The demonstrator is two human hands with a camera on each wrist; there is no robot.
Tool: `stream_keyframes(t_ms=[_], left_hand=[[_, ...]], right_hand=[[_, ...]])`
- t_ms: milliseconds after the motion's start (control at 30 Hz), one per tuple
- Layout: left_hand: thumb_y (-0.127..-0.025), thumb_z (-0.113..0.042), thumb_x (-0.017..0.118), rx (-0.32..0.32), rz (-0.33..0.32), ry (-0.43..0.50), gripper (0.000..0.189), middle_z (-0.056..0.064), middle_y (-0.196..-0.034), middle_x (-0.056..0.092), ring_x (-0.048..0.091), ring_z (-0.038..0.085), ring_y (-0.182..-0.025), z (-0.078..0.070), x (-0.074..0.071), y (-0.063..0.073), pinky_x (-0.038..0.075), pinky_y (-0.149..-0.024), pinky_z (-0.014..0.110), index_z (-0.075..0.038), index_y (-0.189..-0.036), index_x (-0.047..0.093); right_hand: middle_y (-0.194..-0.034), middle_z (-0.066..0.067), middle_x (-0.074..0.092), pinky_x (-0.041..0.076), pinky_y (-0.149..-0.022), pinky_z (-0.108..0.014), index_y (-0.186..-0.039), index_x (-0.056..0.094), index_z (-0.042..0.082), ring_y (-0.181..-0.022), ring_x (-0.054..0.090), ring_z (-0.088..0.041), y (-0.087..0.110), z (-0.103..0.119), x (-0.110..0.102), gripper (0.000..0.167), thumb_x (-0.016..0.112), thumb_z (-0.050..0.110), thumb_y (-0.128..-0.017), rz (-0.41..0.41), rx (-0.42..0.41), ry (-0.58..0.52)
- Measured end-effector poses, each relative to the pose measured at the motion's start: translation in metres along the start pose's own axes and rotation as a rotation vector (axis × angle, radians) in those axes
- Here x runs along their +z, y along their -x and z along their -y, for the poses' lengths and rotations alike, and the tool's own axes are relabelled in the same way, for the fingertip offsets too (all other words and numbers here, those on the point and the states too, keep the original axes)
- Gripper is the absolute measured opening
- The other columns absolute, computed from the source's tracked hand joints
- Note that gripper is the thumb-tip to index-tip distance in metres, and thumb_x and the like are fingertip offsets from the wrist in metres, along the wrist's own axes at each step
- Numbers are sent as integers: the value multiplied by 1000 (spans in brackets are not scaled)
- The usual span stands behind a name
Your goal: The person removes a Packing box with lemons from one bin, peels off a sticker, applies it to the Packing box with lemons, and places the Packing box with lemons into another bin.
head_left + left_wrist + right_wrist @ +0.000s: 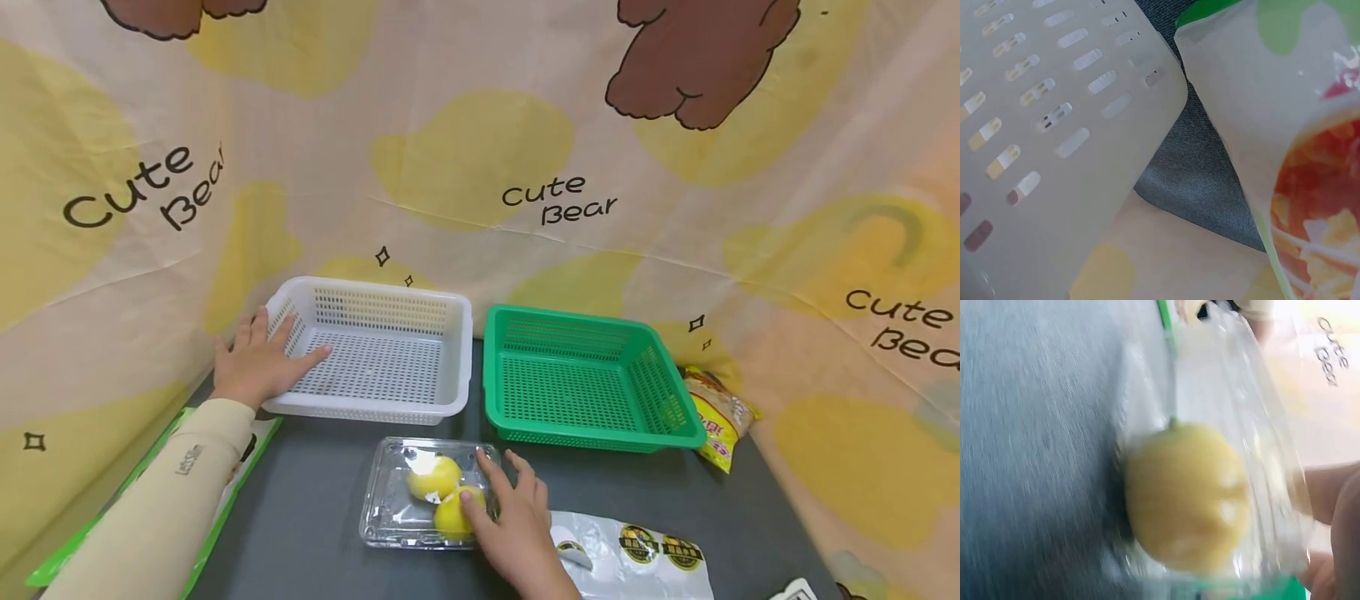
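Observation:
My left hand (255, 362) rests with spread fingers over the left end of a white perforated plastic basket (457, 358); the thumb extends over its inside. In the left wrist view the wall of the white basket (1104, 162) fills the left side. My right hand (517, 517) is over the right end of a clear plastic box (386, 504), thumb and fingers apart and touching its lid. Two yellow lemons (435, 477) show inside. The right wrist view, blurred, shows one lemon (1188, 497) through the plastic and fingers (1322, 490) at the lid.
Right of the white basket stands a green perforated basket (592, 439), with a yellow snack bag (722, 417) beside it. A silvery sheet with round gold-and-black labels (637, 562) lies near my right hand. A green-edged food package (258, 446) lies under my left forearm. Patterned cloth hangs behind.

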State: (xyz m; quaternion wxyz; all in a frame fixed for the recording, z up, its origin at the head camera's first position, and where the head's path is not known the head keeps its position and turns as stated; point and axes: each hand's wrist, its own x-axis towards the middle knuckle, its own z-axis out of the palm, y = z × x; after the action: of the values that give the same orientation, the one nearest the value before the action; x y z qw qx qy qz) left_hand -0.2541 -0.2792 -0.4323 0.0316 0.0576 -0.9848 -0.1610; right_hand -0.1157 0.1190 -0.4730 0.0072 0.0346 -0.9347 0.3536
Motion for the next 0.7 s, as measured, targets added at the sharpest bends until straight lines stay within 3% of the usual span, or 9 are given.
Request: stream_keyframes(t_ms=[233,400,500,600,700], left_hand=[[-94,-86,39,10,8,6,113,37,-168,-8,-4,62,-153,1,0,-1,-8,-109,85,-4,-168,19],[-95,-86,39,23,-9,11,111,37,-169,-6,-3,62,-153,1,2,-4,-8,-109,85,-5,-169,18],[-96,-85,36,27,-17,26,110,37,-168,-10,-5,62,-153,3,4,-4,-9,-109,85,-7,-170,13],[-100,-79,34,34,-84,70,104,33,-169,-19,-9,62,-153,7,5,-5,-7,-112,83,-8,-170,4],[-106,-67,38,49,-244,158,94,26,-171,-23,-11,57,-155,7,7,-8,-6,-117,77,-9,-171,2]], right_hand=[[-160,-15,43,27,-106,-77,-153,59,26,-142,32,-51,1,-36,-43,50,66,38,-106,-72,63,-29],[-155,-19,50,31,-106,-74,-154,58,16,-140,36,-55,14,-78,-79,49,66,27,-107,-75,102,39],[-145,-19,60,40,-106,-69,-148,63,10,-135,48,-51,25,-102,-91,45,69,18,-104,-58,103,89],[-137,-16,67,46,-105,-64,-140,69,7,-130,57,-45,33,-124,-90,41,72,18,-101,-5,115,118],[-132,-13,69,44,-108,-63,-132,74,5,-128,59,-42,39,-139,-82,39,76,22,-97,11,124,139]])
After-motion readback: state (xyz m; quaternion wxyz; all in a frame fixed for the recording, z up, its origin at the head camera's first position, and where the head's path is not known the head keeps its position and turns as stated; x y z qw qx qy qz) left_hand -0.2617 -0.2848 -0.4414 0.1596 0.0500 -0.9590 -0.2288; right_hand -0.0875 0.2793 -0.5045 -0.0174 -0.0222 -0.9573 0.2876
